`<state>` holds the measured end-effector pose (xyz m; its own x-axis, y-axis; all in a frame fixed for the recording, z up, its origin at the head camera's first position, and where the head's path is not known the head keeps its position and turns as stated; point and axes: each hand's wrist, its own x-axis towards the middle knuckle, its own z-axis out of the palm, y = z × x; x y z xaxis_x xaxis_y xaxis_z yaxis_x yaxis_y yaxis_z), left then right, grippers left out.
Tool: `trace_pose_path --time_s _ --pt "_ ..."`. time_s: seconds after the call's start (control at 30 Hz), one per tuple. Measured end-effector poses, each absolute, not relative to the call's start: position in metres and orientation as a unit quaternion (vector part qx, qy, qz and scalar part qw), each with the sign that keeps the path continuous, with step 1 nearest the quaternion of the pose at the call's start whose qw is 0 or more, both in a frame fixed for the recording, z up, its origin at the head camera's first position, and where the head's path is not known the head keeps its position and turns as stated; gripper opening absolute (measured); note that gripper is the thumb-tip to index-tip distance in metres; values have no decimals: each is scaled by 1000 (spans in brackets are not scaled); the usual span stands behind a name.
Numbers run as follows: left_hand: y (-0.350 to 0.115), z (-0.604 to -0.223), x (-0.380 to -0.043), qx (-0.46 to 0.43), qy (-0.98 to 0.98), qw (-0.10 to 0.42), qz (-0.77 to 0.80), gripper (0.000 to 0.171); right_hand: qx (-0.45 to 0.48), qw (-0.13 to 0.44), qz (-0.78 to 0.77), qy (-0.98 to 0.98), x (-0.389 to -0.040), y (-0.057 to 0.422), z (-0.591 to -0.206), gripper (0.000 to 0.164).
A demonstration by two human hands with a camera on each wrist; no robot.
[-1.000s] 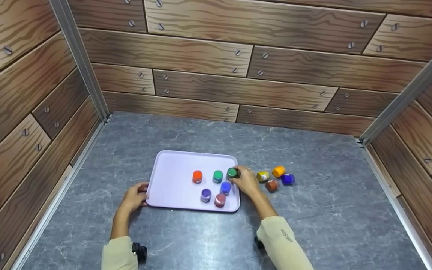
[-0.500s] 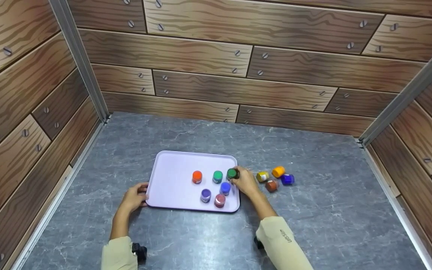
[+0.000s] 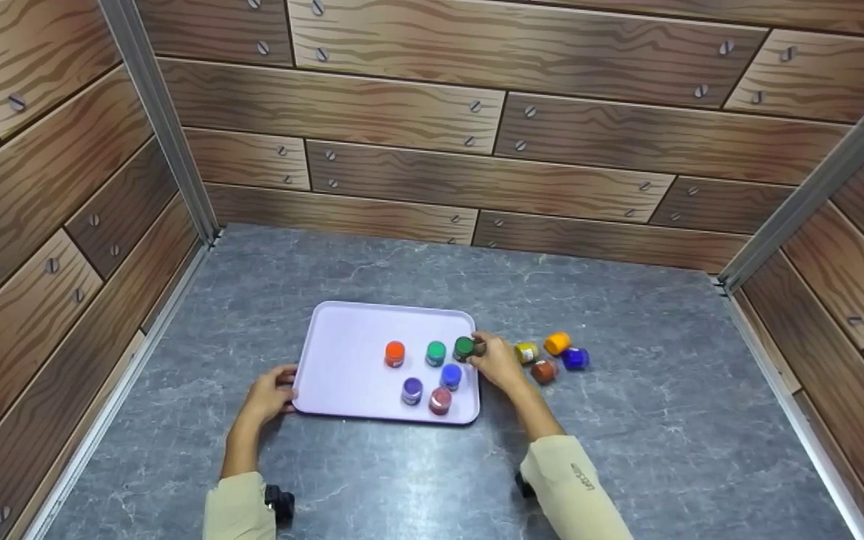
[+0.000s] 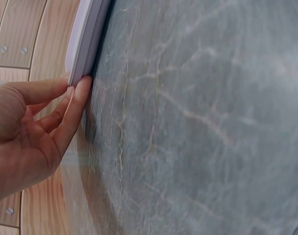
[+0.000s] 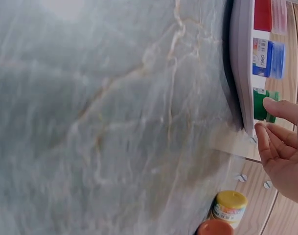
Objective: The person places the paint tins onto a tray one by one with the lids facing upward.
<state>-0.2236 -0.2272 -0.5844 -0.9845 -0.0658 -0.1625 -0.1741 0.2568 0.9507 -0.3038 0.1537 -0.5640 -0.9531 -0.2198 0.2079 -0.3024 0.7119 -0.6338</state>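
Note:
A lilac tray (image 3: 349, 334) lies on the grey marbled surface. My left hand (image 3: 265, 396) pinches its left edge; in the left wrist view the thumb is above the rim and a finger beneath. Near the tray's right edge stands a dark green paint jar (image 3: 463, 347). My right hand (image 3: 498, 361) is beside that jar, its thumb at the lid in the right wrist view and the other fingers spread away. Also upright on the tray are orange-red (image 3: 394, 353), lighter green (image 3: 436, 352), blue (image 3: 451, 376), purple (image 3: 412, 390) and dull red (image 3: 440, 400) jars.
Right of the tray sit yellow (image 3: 526, 353), orange (image 3: 557, 343), brown-orange (image 3: 544, 370) and dark blue (image 3: 576, 358) jars in a loose group, some tipped over. Wood-patterned walls (image 3: 432, 172) enclose the surface at the back and both sides.
My right hand has drawn slightly right, its fingers loosening from the dark green jar, which stays in place on the tray. The left hand and the tray have not moved.

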Motion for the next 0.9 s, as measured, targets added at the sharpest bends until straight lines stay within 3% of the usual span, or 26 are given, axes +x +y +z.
trace_pose_path --time_s 0.53,0.9 --pt "-226 -583 -225 -73 800 51 594 47 127 138 386 -903 -295 194 -536 23" --pt "-227 -584 -224 -78 797 48 597 45 16 161 360 -919 -280 230 -538 16"
